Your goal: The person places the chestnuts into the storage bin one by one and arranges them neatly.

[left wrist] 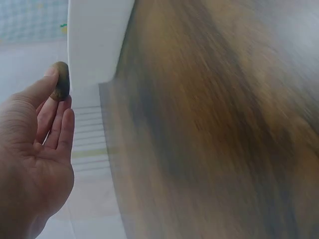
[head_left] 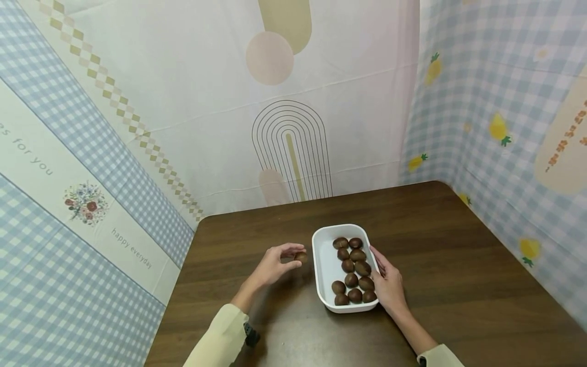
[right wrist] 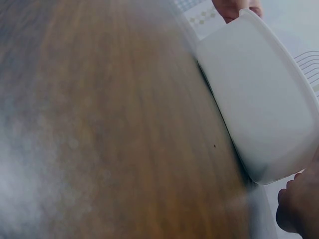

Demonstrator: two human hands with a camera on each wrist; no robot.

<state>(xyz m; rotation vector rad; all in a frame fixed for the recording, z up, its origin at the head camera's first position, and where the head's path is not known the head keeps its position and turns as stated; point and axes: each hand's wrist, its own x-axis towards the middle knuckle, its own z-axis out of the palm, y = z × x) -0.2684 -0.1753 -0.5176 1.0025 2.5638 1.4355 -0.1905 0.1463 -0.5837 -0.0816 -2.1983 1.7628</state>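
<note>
My left hand pinches a brown chestnut between thumb and fingertips, just left of a white rectangular tray. In the left wrist view the same chestnut overlaps the edge of the tray's outer wall. Several shiny chestnuts lie in the tray, mostly along its right half and near end; its left side shows bare white floor. My right hand grips the tray's right side, thumb at the rim and fingers along the outer wall. From the right wrist, the tray's near wall hides its contents.
Under the tray is a dark brown wooden table with rounded far corners. A pale patterned cloth hangs behind it, with blue checked cloth at the left and another checked cloth with yellow fruit prints at the right.
</note>
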